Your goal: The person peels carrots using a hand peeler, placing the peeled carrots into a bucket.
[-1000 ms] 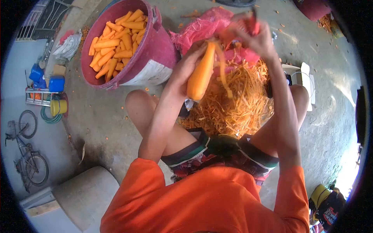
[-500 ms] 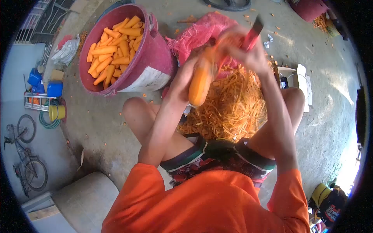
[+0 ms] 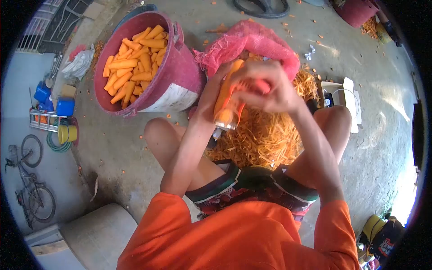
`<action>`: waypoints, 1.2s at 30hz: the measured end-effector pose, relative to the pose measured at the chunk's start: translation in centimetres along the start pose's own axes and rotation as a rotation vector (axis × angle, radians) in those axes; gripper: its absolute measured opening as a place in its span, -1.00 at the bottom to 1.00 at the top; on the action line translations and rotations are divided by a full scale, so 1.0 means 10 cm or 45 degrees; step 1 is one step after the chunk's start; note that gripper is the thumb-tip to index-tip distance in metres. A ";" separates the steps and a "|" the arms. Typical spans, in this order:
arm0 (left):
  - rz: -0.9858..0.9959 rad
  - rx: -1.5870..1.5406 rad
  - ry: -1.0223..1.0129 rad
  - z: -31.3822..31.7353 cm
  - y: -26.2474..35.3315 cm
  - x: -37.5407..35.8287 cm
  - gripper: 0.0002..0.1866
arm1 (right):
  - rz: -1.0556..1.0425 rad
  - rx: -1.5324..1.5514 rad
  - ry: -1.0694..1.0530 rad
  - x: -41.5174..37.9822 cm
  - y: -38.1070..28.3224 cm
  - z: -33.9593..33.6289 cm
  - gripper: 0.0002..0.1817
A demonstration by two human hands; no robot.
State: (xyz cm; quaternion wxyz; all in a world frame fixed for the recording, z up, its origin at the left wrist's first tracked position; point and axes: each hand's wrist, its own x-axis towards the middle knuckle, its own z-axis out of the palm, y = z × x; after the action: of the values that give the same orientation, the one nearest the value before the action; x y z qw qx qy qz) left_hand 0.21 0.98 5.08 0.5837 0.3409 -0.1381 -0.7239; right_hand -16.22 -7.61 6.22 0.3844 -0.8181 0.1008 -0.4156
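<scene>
Concrete floor (image 3: 121, 162) spreads under everything, its outer parts bent by the round lens and lost in black corners. At the left edge a bicycle (image 3: 30, 180) appears tipped by the wide view. Between the bent knees, the left hand (image 3: 212, 92) grips a carrot (image 3: 223, 96), its fingers partly hidden behind it. The right hand (image 3: 272, 85), blurred, is closed around a red peeler (image 3: 261, 85); its fingers cover much of the handle (a shiny strip at the carrot's lower end looks like the blade). Below the hands lies a heap of orange peelings (image 3: 261, 144), partly covered by the right hand and forearm. Beyond is a pink mesh sack (image 3: 258, 38), its contents hard to make out. To the left, a dark pink tub (image 3: 189, 76) holds peeled carrots (image 3: 123, 63); how deep they go cannot be seen. Another tub (image 3: 355, 13) is cut off at upper right.
</scene>
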 end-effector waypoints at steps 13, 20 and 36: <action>0.415 0.756 -0.260 -0.34 0.02 0.03 -0.46 | 0.287 -0.007 0.250 -0.01 0.42 -0.57 -0.80; 0.413 0.827 -0.195 -0.28 -0.03 -0.02 -0.48 | 0.329 -0.053 0.272 -0.10 0.54 -0.58 -0.80; 0.005 0.181 -0.122 -0.22 -0.02 0.01 -0.68 | 0.349 0.198 0.289 -0.01 0.32 -0.35 -0.80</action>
State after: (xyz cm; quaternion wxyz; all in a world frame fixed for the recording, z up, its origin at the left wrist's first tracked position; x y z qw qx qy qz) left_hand 1.47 1.32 3.34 0.5523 0.3462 -0.2175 -0.7265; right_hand -18.42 -11.67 5.15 0.4858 -0.7123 0.2216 -0.4555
